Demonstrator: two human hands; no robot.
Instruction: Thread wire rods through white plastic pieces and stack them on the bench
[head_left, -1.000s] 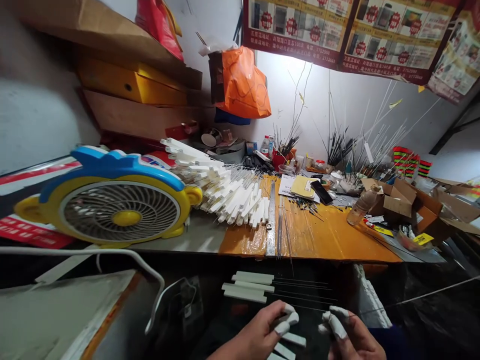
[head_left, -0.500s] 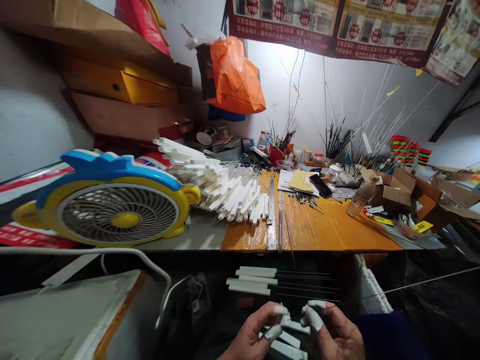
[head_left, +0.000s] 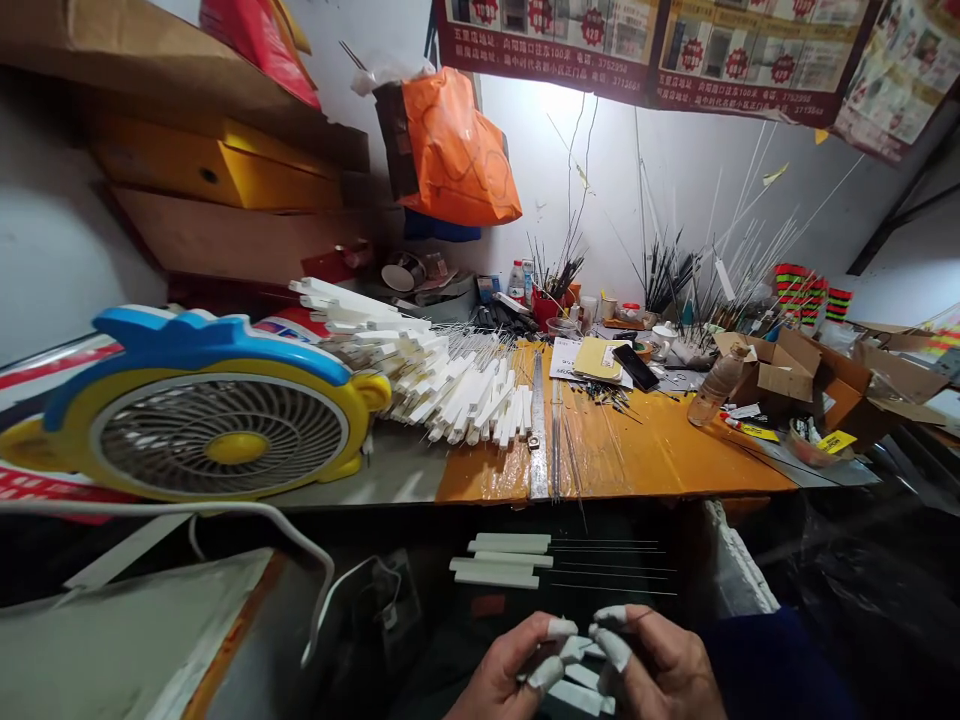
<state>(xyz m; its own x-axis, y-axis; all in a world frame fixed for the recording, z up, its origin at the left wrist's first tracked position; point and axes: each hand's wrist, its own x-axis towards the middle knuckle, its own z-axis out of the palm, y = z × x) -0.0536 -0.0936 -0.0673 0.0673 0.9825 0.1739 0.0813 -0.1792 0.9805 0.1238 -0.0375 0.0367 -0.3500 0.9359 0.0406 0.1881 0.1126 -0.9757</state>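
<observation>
My left hand (head_left: 510,665) is at the bottom middle, white wraps on its thumb and forefinger. Between those fingertips is the end of a white strip (head_left: 574,649), partly covered by the hand. Close on its right, my right hand (head_left: 664,660) has its wrapped thumb and forefinger pinched together. A thin dark rod ran from that pinch in the earlier picture; now it is too faint to trace. More white strips (head_left: 576,697) lie beneath both hands. Just beyond, several white strips with thin wires (head_left: 504,561) lie side by side on the dark surface.
A blue and yellow fan (head_left: 232,445) stands left on the bench. Beside it is a heap of white strips (head_left: 450,385). A metal ruler (head_left: 538,430), a phone (head_left: 635,367), a bottle (head_left: 716,388) and cardboard boxes (head_left: 787,375) are farther right. A white cable (head_left: 300,530) hangs front left.
My right hand has moved slightly left, closer to my left hand. The dark rod no longer shows clearly. The whole view has shifted a little.
</observation>
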